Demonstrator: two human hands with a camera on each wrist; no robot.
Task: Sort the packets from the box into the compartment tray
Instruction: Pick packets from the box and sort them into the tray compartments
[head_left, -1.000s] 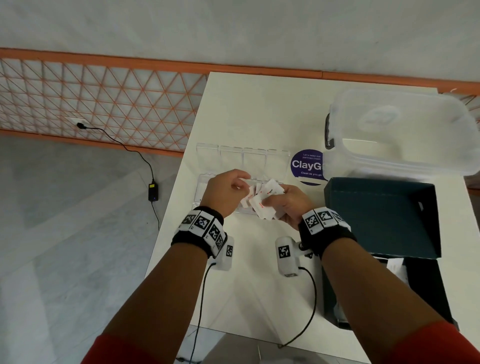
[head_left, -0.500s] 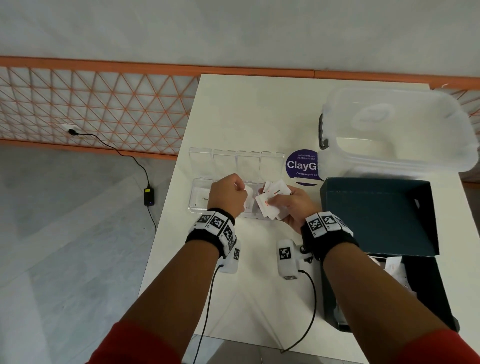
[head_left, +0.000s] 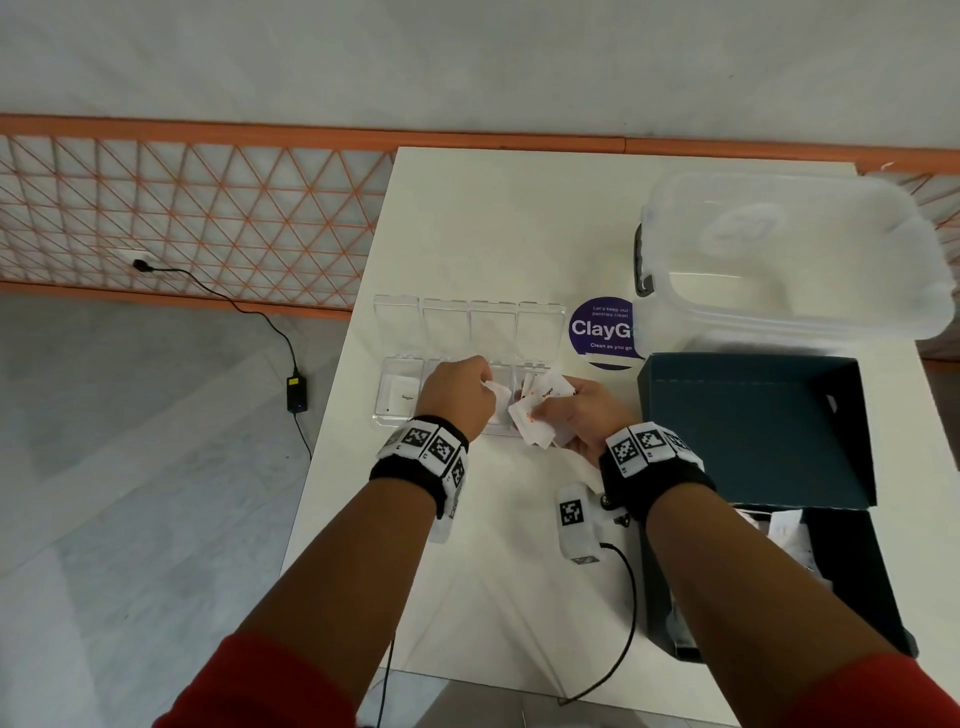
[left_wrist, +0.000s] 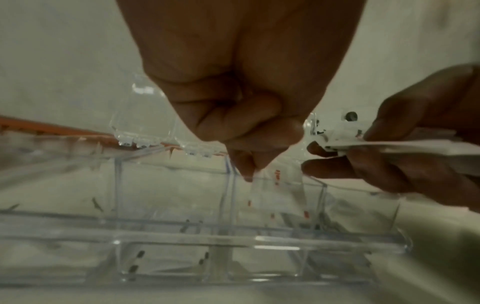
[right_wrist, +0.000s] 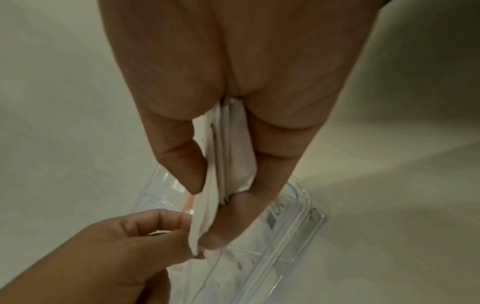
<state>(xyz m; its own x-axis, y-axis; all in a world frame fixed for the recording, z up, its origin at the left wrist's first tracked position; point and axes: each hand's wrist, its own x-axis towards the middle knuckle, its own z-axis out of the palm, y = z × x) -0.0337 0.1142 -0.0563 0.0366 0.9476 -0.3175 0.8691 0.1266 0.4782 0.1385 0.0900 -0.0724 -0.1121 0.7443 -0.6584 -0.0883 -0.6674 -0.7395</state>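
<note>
From the head view, I see my right hand (head_left: 574, 415) holding a bunch of white packets (head_left: 540, 415) just over the right end of the clear tray (head_left: 395, 364). My left hand (head_left: 457, 397) is over the middle compartments, fingers curled, with one packet (head_left: 497, 391) at its fingertips. One packet already lies in the leftmost compartment. The dark box (head_left: 753, 415) stands open to the right, and more packets show in its lower part. From the left wrist view, my left fingers (left_wrist: 244, 164) are pinched together and point down into a compartment; the packet there is blurred, so I cannot tell the grip well. From the right wrist view, my right thumb and fingers (right_wrist: 187, 164) are curled around the stack (right_wrist: 228, 156), and the left hand (right_wrist: 124, 246) pinches the lower corner of the front packet. I judge I am in the middle of sorting, passing packets one at a time. The next move needs a clean release into the correct compartment, without pulling a second packet along.
</note>
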